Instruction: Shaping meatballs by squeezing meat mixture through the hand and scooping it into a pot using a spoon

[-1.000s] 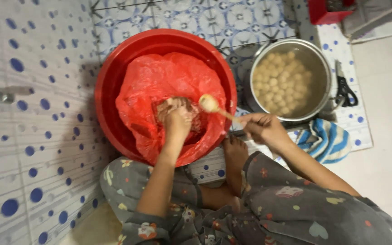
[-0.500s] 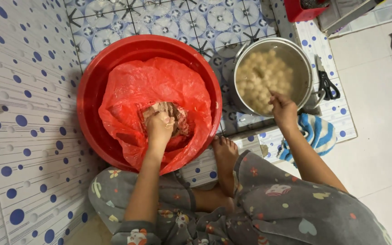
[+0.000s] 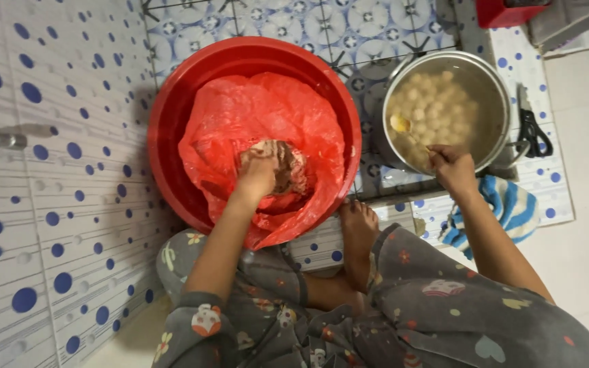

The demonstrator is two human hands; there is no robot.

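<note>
the right hand (image 3: 452, 169) is closed on a spoon (image 3: 410, 133) whose long axis runs up and left from the grip, its bowl dipped among the pale balls in the metal pot (image 3: 495, 92). the left hand (image 3: 259, 176) sits well apart to the left, fingers buried in a brownish mass (image 3: 293, 170) inside the red plastic bag (image 3: 240, 116) lining the red basin (image 3: 172, 123).
</note>
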